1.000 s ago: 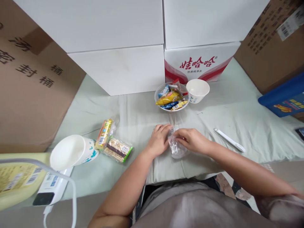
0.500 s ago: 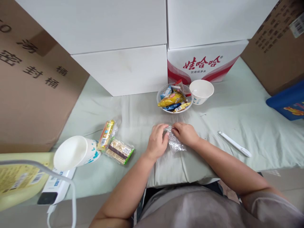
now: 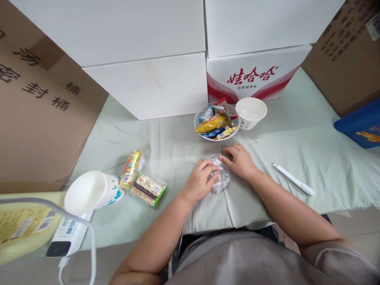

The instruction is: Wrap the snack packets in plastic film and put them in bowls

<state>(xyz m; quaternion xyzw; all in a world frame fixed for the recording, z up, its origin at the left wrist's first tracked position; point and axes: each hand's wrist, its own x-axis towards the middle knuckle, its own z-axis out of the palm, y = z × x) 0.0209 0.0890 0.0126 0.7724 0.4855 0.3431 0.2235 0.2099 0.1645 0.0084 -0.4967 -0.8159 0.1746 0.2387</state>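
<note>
Plastic wrap [image 3: 223,181], clear, crumpled: long axis unclear
Left hand [image 3: 201,180]: nearer, curled over it; grip unclear
Right hand [image 3: 241,162]: loosely open, rightward

Green cloth [image 3: 297,138] — bowl [image 3: 215,139], paper cup [image 3: 251,113], wrapped snacks [image 3: 148,188], crumpled plastic [image 3: 222,184], slim white tool [image 3: 292,179]

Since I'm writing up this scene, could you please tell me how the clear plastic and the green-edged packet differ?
The clear plastic is crumpled and colourless, while the green-edged packet is neatly rectangular and dark-striped. The clear plastic lies partly under the left hand; no hand touches the green-edged packet. Both lie on the pale green cloth.
</note>
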